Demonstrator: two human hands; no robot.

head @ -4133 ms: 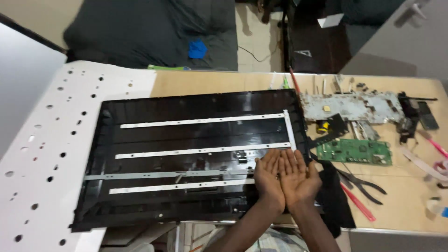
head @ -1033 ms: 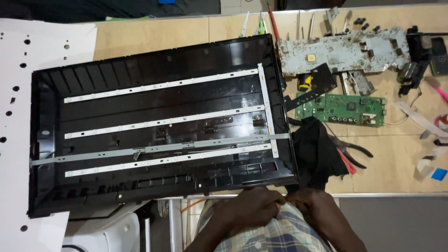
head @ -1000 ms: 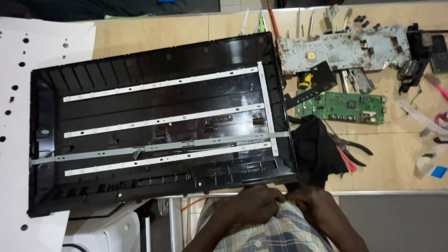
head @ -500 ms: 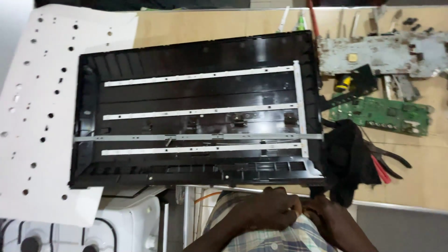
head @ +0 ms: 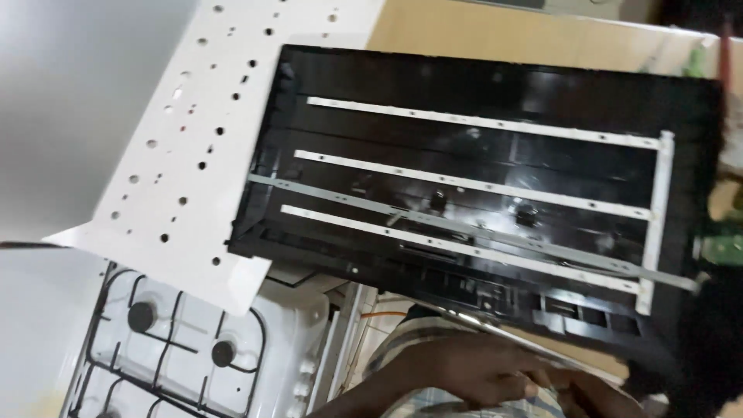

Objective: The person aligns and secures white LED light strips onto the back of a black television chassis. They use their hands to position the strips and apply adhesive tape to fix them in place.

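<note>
The black display back panel (head: pixel 495 193) lies face-up on the wooden workbench (head: pixel 464 39), already stripped to its shell: no screen layers cover it, and three white LED backlight strips (head: pixel 480 122) run lengthwise across its floor, joined at the far end by a white cross strip (head: pixel 656 224). A thin grey metal bar (head: pixel 464 228) lies diagonally over the lower strips and overshoots the panel's right edge; I judge the strips themselves not yet lifted out. The near long edge of the panel overhangs the bench toward my body, so there is little room there. A white perforated reflector sheet (head: pixel 193 147) sits tucked under the panel's left end and projects out over a white gas stove (head: pixel 178 348) below; that side has no support for anything set down. At the far right, a green circuit board (head: pixel 724 249) is just visible. My left hand (head: pixel 472 370) and right hand (head: pixel 600 395) rest together below the panel's near edge, off the panel, over my checked shirt (head: pixel 402 348); fingers loosely curled, holding nothing I can see.
</note>
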